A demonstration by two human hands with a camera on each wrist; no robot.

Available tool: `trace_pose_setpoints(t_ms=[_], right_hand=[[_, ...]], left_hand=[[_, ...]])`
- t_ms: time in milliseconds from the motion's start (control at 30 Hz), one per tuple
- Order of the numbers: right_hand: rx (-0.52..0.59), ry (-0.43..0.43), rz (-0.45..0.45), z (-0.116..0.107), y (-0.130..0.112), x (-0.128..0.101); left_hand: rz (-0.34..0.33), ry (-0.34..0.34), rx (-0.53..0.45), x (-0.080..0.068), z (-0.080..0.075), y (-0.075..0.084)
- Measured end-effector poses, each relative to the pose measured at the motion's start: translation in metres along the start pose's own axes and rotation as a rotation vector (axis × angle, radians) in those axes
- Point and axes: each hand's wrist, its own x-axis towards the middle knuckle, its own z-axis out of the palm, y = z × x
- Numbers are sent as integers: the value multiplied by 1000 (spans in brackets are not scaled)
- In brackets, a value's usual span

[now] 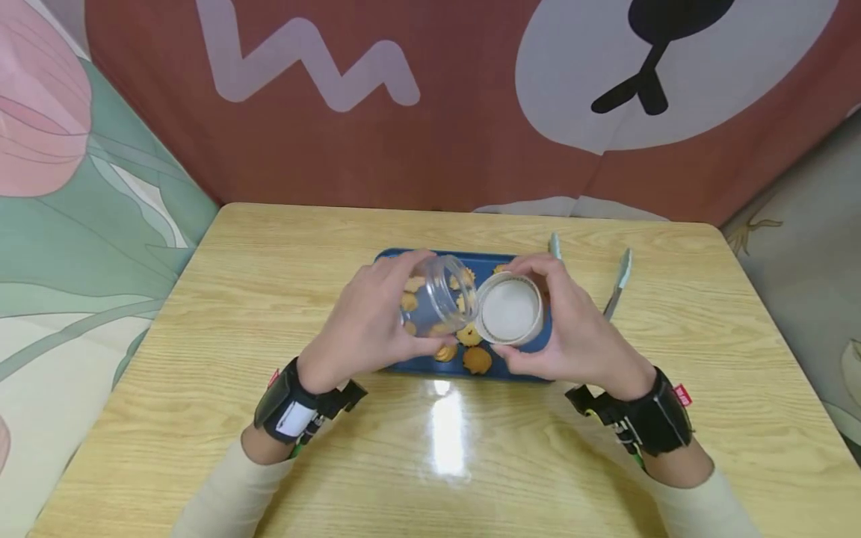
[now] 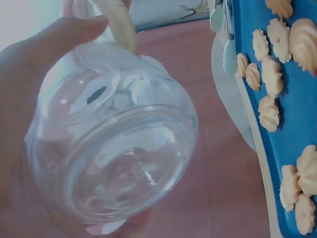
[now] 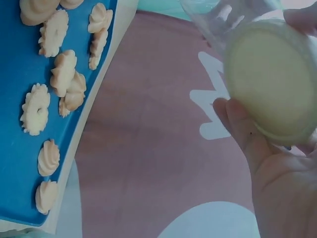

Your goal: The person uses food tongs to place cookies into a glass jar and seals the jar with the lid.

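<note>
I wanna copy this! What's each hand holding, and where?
Left hand holds the jar round its side; right hand, the lid by its rim.

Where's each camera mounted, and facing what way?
Head: worn there, faces forward and down at the blue tray; left hand, right hand, sleeves show.
Left wrist: worn there, looks past that hand at the clear jar.
Right wrist: worn there, looks past that hand at the lid.
Both wrist views share blue tray and cookies.

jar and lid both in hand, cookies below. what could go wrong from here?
The smooth jar might slip from the left hand and crush cookies.
The lid, held by its edge, could drop from the right hand.
That hand might bump the tongs.
</note>
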Motion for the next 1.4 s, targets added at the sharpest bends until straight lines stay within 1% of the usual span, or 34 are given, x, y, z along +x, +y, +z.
trace_pose_setpoints(t_ms=[67, 100, 167, 267, 367, 433, 500, 600, 667, 800, 933, 1067, 1267, 1400], right_hand=[[-31, 1, 23, -1, 1, -3], [-44, -3, 34, -2, 1, -4], [-64, -20, 54, -2, 2, -9], [-79, -50, 59, 0, 6, -18], [-74, -85, 48, 3, 8, -26], [-74, -119, 46, 6, 8, -30], [-84, -157, 56, 8, 5, -32], [-98, -225, 96, 13, -1, -34], [-102, -274, 117, 17, -4, -35], [-114, -387, 112, 29, -9, -36], [-95, -490, 117, 40, -11, -38], [-77, -553, 144, 48, -13, -39], [-96, -588, 146, 56, -13, -40], [-117, -595, 119, 58, -11, -39]], left_hand=[[-25, 34, -39, -1, -2, -3], [-48, 48, -63, -2, -3, -5], [-90, 79, -130, -3, -7, -10], [-151, 127, -239, -6, -12, -19], [-227, 166, -336, -13, -16, -29], [-293, 178, -387, -20, -17, -35], [-357, 181, -436, -27, -17, -44], [-442, 172, -513, -36, -12, -57], [-489, 170, -562, -39, -8, -67], [-566, 197, -626, -43, 2, -88], [-609, 243, -658, -47, 12, -108], [-636, 271, -693, -52, 20, -122], [-662, 281, -724, -57, 28, -132], [-676, 289, -735, -59, 32, -139]])
